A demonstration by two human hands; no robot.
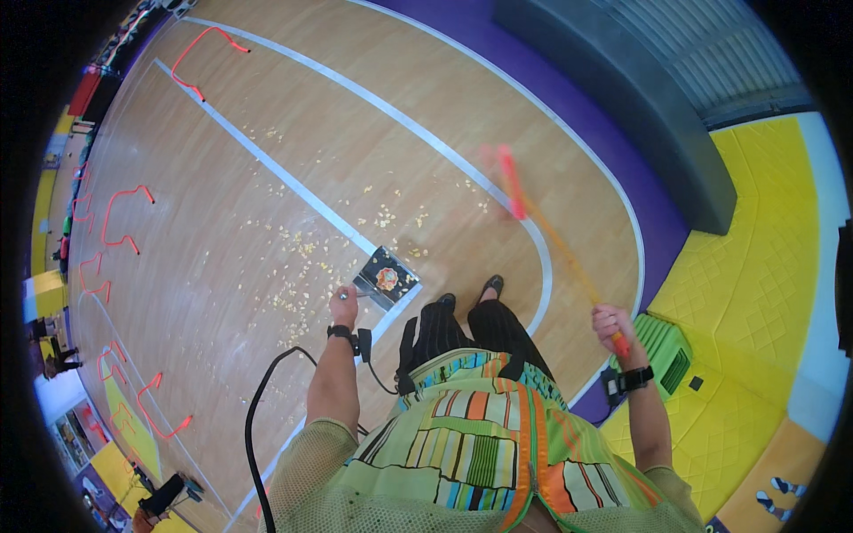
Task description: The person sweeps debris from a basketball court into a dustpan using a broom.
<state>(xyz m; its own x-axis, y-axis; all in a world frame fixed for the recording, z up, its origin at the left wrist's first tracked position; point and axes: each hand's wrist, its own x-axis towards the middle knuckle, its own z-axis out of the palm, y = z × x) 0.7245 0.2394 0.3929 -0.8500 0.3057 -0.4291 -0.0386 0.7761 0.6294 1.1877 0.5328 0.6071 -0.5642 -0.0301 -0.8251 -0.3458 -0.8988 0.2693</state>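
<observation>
My left hand point(344, 308) is closed around the metal handle of a black dustpan point(398, 268), which stands on the wooden floor just in front of my shoes. A round, colourful emblem marks the dustpan. My right hand point(612, 328) grips the orange-yellow stick of a broom point(566, 253), out to my right. The broom's red head point(511, 183) is blurred and lies over the curved white floor line. Pale yellow flakes point(300, 246) are scattered thickly left of the dustpan and thinly beyond it.
Several red-orange hurdles point(110, 213) stand along the left and far floor. At right are yellow padded mats point(746, 266), a dark grey padded block point(626, 100) and a green plastic object point(660, 353). A black cable point(250, 426) loops beside my left arm. People are at the far left edge.
</observation>
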